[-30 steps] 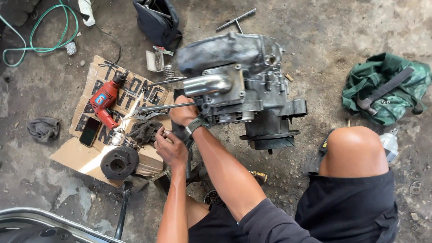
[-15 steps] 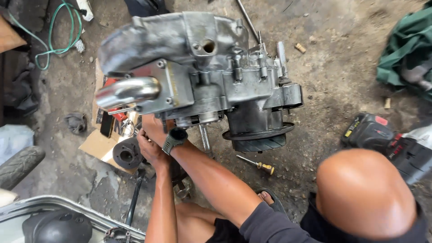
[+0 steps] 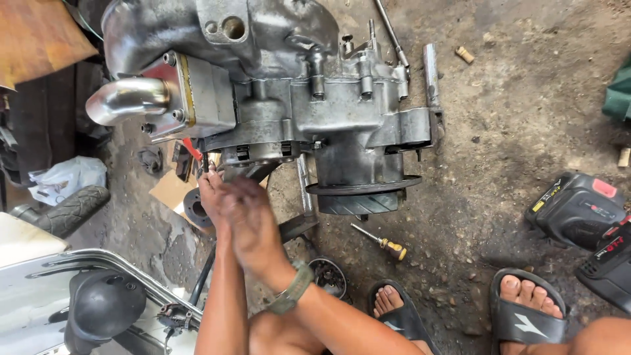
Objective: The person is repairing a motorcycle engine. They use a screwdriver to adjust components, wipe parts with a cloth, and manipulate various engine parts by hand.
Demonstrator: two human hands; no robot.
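Both hands meet under the grey engine block (image 3: 282, 98), which sits just above them on the stained concrete floor (image 3: 513, 131). The right hand (image 3: 253, 223), wearing a green wristband, overlaps the left hand (image 3: 213, 197); motion blur hides whether either grips anything. Open floor lies to their right, towards a yellow-handled screwdriver (image 3: 381, 242). A scooter body (image 3: 79, 296) crowds their lower left.

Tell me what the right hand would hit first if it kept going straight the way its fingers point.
Probably the underside of the grey metal engine casing. The right hand, blurred, points up toward it beside the left hand; its fingers look just short of it, though depth is unclear.
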